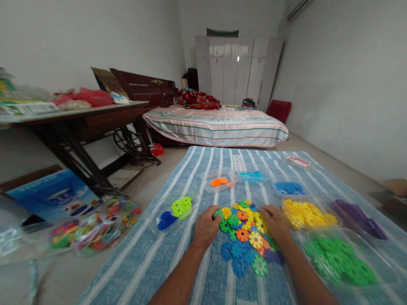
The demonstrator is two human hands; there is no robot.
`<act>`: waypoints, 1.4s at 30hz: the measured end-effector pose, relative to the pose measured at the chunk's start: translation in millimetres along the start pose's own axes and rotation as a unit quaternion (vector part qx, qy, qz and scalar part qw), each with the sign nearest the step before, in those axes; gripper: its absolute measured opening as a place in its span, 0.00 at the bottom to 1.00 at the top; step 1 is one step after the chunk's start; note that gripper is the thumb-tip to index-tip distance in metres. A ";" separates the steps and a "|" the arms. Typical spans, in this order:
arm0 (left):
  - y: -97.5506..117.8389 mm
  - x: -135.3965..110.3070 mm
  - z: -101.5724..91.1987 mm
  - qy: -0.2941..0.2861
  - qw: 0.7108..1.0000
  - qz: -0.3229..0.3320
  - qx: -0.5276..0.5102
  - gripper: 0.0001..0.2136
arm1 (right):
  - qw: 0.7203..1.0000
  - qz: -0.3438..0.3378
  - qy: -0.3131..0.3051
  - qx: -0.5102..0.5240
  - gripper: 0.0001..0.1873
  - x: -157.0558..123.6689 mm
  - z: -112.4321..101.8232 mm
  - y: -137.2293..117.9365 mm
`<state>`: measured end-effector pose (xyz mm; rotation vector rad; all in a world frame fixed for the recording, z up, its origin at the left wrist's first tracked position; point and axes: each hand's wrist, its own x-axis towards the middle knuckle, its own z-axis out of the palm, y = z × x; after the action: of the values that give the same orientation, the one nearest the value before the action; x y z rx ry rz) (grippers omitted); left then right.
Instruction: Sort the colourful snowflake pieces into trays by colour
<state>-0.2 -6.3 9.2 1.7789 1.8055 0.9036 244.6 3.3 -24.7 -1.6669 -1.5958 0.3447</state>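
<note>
Head view, disc pile (243,235) stretching away, left fingers (211,210), right fingers (269,210) curled, hold unclear

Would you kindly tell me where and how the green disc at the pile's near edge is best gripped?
Probably pinch the green disc by its near rim, coming from the near side: it looks flat, and that notched edge meets striped cloth, not other pieces.

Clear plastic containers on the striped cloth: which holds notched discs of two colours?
The leftmost container, holding dark-blue discs and lime-green discs; every other one with discs shows a single colour.
</note>
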 end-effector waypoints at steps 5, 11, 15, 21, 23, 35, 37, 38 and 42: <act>0.8 -0.4 0.0 0.004 1.000 0.001 -0.001 0.13 | 1.000 0.001 0.002 0.009 0.18 -0.4 -0.1 0.2; 0.3 -1.2 1.3 0.004 1.000 0.000 -0.002 0.12 | 1.000 -0.001 0.001 0.006 0.19 -1.0 -1.2 0.2; 2.3 -2.5 2.6 0.002 1.000 0.003 -0.007 0.13 | 1.000 -0.001 0.003 0.000 0.18 -1.7 -2.9 -3.9; 4.4 -5.2 3.0 0.010 1.000 0.006 -0.024 0.12 | 0.999 0.008 -0.002 0.031 0.16 -11.1 6.2 -26.3; 4.1 -6.2 3.0 0.012 0.999 0.009 -0.032 0.13 | 0.998 0.001 -0.009 0.054 0.15 -15.5 11.0 -34.5; 1.8 -8.2 3.9 0.007 0.993 0.008 -0.115 0.14 | 0.991 -0.134 0.009 0.014 0.13 -34.9 15.5 -58.5; 2.3 -8.6 4.3 0.004 0.991 0.023 -0.135 0.14 | 0.983 -0.181 0.036 0.001 0.11 -36.4 18.2 -66.7; 3.3 -9.1 4.0 0.003 0.989 0.032 -0.144 0.14 | 0.979 -0.199 0.050 -0.003 0.11 -37.0 19.7 -71.1; 10.6 -13.1 0.5 -0.012 0.983 0.065 -0.170 0.13 | 0.971 -0.230 0.063 -0.013 0.10 -38.5 26.3 -85.2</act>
<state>8.4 -19.7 14.7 1.6911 1.4289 1.1595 159.0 -32.0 4.5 -1.2563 -1.8325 -0.0203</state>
